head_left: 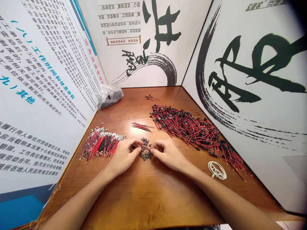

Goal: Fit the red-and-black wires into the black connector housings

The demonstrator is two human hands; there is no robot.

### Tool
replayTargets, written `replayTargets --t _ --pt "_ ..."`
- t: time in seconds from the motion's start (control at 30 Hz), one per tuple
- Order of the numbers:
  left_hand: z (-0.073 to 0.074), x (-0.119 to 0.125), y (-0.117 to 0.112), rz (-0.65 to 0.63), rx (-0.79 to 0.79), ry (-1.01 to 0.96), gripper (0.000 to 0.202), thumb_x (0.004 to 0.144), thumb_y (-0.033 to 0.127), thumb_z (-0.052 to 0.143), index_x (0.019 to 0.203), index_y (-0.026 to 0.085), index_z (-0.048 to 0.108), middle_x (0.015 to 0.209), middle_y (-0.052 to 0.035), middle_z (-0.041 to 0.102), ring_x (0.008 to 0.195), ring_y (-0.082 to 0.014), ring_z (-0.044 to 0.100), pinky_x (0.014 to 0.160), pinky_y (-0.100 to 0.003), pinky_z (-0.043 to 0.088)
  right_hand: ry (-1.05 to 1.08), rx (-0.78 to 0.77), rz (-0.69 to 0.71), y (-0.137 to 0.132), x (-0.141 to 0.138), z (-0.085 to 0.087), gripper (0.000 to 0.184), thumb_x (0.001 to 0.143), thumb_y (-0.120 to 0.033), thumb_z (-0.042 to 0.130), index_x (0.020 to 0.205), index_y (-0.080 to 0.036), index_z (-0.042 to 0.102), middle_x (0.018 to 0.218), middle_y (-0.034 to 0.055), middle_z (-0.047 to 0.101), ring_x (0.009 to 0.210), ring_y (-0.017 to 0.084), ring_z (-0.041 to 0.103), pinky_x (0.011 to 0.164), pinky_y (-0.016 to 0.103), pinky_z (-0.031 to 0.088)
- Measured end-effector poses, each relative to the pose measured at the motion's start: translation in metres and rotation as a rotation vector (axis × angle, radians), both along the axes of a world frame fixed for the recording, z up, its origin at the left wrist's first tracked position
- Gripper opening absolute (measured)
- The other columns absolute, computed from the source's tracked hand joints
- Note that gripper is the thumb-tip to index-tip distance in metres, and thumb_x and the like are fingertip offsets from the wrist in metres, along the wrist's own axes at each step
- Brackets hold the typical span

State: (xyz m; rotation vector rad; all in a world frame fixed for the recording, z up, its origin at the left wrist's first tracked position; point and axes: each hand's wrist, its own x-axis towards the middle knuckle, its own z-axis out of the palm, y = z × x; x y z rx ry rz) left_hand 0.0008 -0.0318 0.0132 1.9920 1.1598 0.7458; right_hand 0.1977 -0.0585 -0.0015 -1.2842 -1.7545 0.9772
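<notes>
While left hand (126, 154), right hand (169, 153) pinch one red wire (145, 149), one black connector heap (145, 156) lies beneath

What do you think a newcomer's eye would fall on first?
Probably the large heap of red wires with black plastic connectors on the right of the brown wooden table. Next might come the big black brush characters on the white panels behind and at right. At centre, the left hand and right hand hold a thin red wire, near small black plastic pieces.
</notes>
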Motion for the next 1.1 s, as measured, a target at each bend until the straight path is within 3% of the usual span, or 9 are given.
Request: replayTargets --t 0.57,1.1 --pt "0.002 -0.001 0.001 0.054 -0.076 -0.075 0.012 0.081 0.02 0.059 0.087 0.015 0.067 0.083 -0.0053 0.069 0.076 -0.018 0.063 0.071 -0.031 0.05 -0.094 0.071 -0.092 0.002 0.007 0.0 0.015 0.075 -0.006 0.055 0.069 -0.016 0.064 0.062 -0.0018 0.063 0.054 0.01 0.051 0.054 0.022 0.038" --pt "0.004 -0.001 0.001 0.045 -0.079 -0.09 0.009 0.082 0.018 0.059 0.086 0.015 0.066 0.082 -0.0048 0.068 0.075 -0.0168 0.062 0.07 -0.029 0.049 -0.081 0.029 -0.043 0.004 0.012 -0.002 0.015 0.072 -0.006 0.054 0.075 -0.017 0.064 0.064 -0.0019 0.061 0.054 0.011 0.048 0.052 0.023 0.037"
